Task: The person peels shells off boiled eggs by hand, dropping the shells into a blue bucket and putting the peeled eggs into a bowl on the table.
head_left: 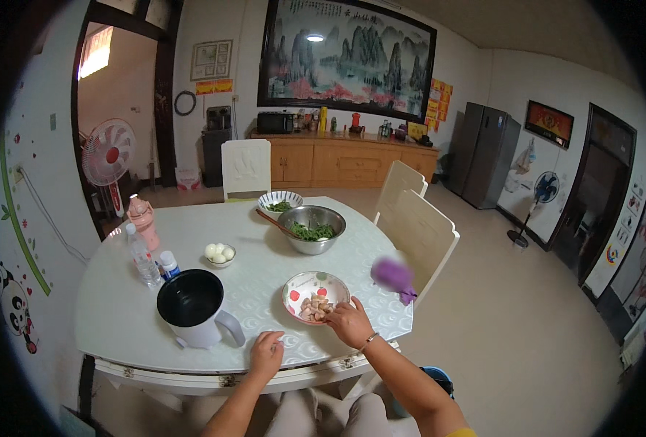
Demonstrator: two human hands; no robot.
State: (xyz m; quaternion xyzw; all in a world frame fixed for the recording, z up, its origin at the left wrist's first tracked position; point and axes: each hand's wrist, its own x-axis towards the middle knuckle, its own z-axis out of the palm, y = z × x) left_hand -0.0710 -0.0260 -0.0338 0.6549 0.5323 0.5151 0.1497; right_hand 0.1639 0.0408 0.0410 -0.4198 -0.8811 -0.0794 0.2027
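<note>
A white bowl with a red fruit pattern [299, 285] stands near the table's front edge. Small pinkish-tan pieces [312, 307] lie in it; their kind is hard to tell. Over the bowl's right rim reaches my right hand [350, 325], wearing a bracelet, with its fingertips bent together at the pieces. Whatever they pinch is hidden. My left hand [266, 355] is at the table edge, left of the bowl, its fingers curled in. I cannot see whether anything is inside them. Left of that hand stands a white pot with a dark inside and a handle [202, 331].
Farther back are a steel bowl of greens [315, 249] with wooden chopsticks, a striped bowl [294, 195] and a dish of peeled eggs [221, 262]. Bottles [142, 255] stand at left. A blurred purple thing [392, 275] sits at the right edge, by white chairs [428, 233].
</note>
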